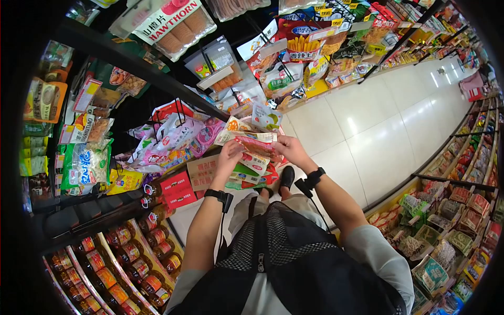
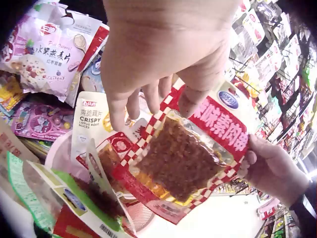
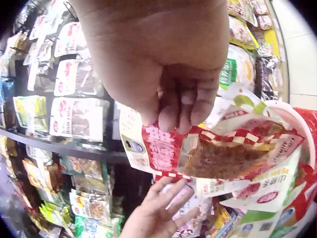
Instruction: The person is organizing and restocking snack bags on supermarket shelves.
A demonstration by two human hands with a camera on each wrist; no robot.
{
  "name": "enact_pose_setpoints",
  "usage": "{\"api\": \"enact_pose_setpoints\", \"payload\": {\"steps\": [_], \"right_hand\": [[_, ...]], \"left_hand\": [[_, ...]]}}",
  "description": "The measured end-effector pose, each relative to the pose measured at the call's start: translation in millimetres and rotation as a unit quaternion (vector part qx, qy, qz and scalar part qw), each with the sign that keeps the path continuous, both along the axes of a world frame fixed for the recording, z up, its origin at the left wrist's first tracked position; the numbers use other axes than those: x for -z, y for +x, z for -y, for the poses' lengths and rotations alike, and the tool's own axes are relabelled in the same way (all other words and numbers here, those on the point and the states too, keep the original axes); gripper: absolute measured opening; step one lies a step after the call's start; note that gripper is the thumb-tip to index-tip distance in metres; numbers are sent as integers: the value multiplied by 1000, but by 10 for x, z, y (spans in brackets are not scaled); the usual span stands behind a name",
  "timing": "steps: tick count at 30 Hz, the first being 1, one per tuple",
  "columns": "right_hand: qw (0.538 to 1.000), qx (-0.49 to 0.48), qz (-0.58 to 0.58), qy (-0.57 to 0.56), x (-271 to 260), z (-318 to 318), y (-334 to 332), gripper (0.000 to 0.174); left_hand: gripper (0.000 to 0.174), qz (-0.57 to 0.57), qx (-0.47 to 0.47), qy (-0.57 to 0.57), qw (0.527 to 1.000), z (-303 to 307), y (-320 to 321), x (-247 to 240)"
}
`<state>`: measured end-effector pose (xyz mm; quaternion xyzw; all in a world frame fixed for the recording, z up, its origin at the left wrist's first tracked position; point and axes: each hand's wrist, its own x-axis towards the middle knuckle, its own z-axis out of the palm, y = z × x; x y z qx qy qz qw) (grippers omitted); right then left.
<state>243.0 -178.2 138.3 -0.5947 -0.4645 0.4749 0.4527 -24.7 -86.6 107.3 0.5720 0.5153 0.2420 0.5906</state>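
In front of the body, my right hand [image 1: 292, 150] pinches one end of a red-and-white checked snack packet [image 2: 178, 153]. Its clear window shows a flat, brown, textured slab. My left hand [image 1: 229, 159] is at the packet's other end, and its fingers [image 3: 171, 196] look straight and spread in the right wrist view. Below the packet is a pale pink basket [image 2: 55, 151] holding several more packets, among them a crispy lotus root slices bag [image 2: 94, 116] and a green-and-white packet [image 2: 91, 196].
Racks of hanging bags, including hawthorn packets [image 1: 173, 29], rise ahead and to the left. Bottled goods [image 1: 126, 249] line the lower left shelf. Bins of packaged food [image 1: 441, 226] stand at right beside the tiled floor [image 1: 362, 136]. A red box [image 1: 177, 190] sits near the left forearm.
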Motion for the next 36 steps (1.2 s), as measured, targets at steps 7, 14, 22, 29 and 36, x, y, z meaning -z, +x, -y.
{"api": "enact_pose_setpoints", "payload": {"steps": [7, 14, 22, 29, 36], "right_hand": [[969, -39, -241, -30, -902, 294, 405, 23], [902, 89, -422, -2, -1457, 769, 316, 17], [975, 164, -152, 3, -1506, 1490, 188, 16], [953, 214, -210, -38, -1389, 2069, -280, 25], [941, 259, -219, -3, -1355, 2264, 0, 27]], "left_hand": [[34, 135, 130, -117, 975, 135, 47, -691], [40, 243, 232, -146, 931, 601, 335, -953], [36, 331, 177, -157, 913, 1065, 437, -1181], [38, 375, 209, -204, 880, 1348, 685, -1202], [35, 338, 251, -178, 889, 1411, 1075, -1287]]}}
